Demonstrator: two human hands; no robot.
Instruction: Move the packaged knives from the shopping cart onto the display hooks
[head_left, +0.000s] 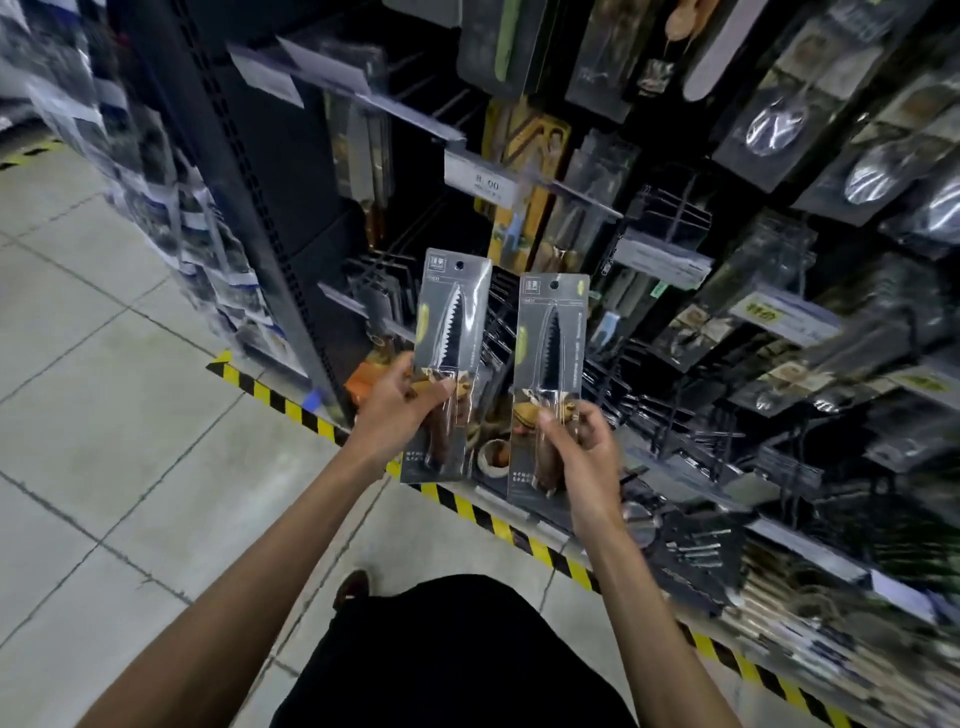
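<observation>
I hold two packaged knives upright in front of the display. My left hand (397, 410) grips the lower half of the left knife pack (451, 317), a grey card with a serrated dark blade, a brown handle and a hang hole at its top. My right hand (582, 457) grips the right knife pack (551, 338) of the same kind, slightly lower. Bare metal display hooks (670, 208) stick out of the dark rack behind and to the right of the packs. No shopping cart is in view.
The rack holds hanging kitchenware: packaged ladles (878, 171) at upper right, a yellow pack (524, 150), price tags (485, 182). Yellow-black hazard tape (467, 509) marks the rack's base on the tiled floor (130, 415). Wrapped stacked goods (156, 156) stand at left.
</observation>
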